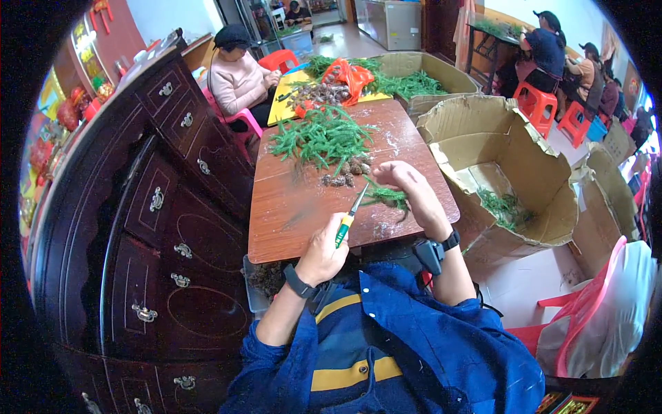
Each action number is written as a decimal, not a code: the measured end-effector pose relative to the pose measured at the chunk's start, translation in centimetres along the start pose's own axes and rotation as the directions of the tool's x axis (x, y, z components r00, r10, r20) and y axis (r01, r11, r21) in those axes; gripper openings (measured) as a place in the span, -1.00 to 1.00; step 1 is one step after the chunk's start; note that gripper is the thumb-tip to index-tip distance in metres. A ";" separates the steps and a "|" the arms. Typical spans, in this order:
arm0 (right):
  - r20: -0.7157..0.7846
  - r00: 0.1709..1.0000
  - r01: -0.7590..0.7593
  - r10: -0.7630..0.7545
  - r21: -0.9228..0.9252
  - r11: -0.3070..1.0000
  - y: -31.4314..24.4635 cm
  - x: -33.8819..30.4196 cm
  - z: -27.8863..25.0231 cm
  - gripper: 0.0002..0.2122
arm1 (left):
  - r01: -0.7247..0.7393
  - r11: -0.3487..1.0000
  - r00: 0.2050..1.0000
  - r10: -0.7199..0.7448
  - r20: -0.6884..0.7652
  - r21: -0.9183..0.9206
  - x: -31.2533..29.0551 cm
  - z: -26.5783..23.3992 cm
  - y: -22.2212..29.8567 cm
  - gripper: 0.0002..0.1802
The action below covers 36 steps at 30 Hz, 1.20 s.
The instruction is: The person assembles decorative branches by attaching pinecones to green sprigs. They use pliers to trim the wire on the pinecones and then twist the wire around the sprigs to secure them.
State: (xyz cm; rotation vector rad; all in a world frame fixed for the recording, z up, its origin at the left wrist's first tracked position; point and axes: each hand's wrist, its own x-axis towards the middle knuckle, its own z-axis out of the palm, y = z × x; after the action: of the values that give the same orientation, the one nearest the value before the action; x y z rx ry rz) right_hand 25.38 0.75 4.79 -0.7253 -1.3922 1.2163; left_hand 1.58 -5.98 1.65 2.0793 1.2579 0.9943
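Note:
My left hand [325, 250] is closed around a slim tool with a green and yellow handle [343, 230] and a pointed metal tip; its exact kind is unclear. The tip points up and away, toward a green artificial pine sprig [388, 196]. Beside that sprig is my right hand [416, 191], fingers stretched leftward and slightly bent, with no firm grip on it visible. Just beyond lie several small brown pine cones [339, 181]. A heap of green sprigs [323, 138] covers the middle of the brown table [289, 231].
An open cardboard box [507, 148] with sprigs inside stands right of the table; another box [441, 69] is behind it. A dark wooden cabinet [186, 255] borders the left. Across the table sits a person in pink [238, 83], near a red plastic bag [348, 76]. A chair [586, 310] stands at right.

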 end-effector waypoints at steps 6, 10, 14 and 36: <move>0.349 0.909 -0.293 0.228 0.145 0.945 -0.4 -0.1 -1.6 -0.63 | -0.059 0.998 0.998 0.059 -0.010 0.031 0.3 0.0 1.3 -0.55; 0.318 0.911 -0.267 0.262 -0.026 0.963 -0.5 -0.3 -1.6 -0.75 | -0.124 0.986 0.991 0.128 -0.031 0.108 0.1 0.5 1.0 -0.62; 0.094 0.958 0.262 -0.271 -0.671 0.694 0.8 -0.3 0.1 -0.86 | -0.019 0.997 1.000 0.020 -0.012 0.076 0.1 1.2 0.2 -0.59; 0.609 0.778 -0.579 0.156 0.596 0.556 5.9 0.6 0.6 -0.73 | -0.285 0.933 0.956 0.293 -0.001 0.221 0.8 -1.0 -0.4 -0.45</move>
State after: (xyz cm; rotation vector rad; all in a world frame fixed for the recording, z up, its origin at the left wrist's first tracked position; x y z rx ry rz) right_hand 23.48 2.85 -0.42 -0.0743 -0.9245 2.2892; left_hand 0.79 -5.05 2.23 2.4831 1.1413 1.0595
